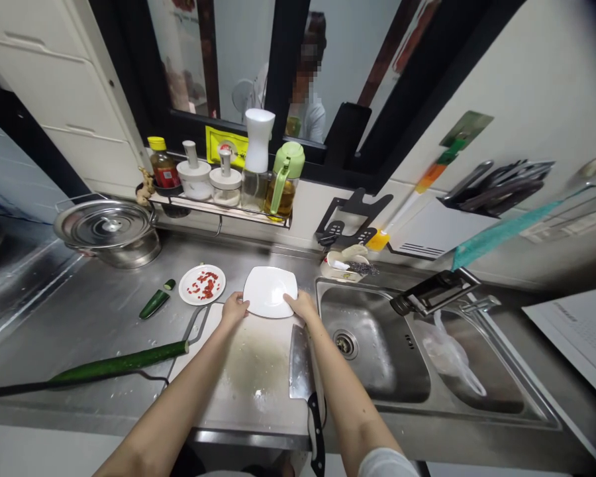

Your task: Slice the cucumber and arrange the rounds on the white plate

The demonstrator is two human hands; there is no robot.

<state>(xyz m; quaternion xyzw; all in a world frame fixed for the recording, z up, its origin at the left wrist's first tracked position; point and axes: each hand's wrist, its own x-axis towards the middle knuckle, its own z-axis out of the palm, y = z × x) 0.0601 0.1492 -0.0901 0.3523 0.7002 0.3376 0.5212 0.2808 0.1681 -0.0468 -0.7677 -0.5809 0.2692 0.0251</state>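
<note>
Between my two hands is a white squarish plate (270,291), at the far edge of the white cutting board (248,384). My left hand (235,309) grips its left corner, thumb on the rim. On the opposite corner, my right hand (302,305) is closed in the same way. A cleaver (300,371) with a black handle lies along the board's right side, beside my right forearm. Left of the board are a long cucumber (124,364) and a short cucumber piece (153,304). A round white plate (202,285) holds chopped red bits.
To the right is a steel double sink (377,358) with a black faucet (427,295). A lidded steel pot (124,238) stands at the back left. Condiment jars (226,185) fill a wall rack. Knives sit in a wall holder (427,225); a plastic bag (449,351) lies in the right basin.
</note>
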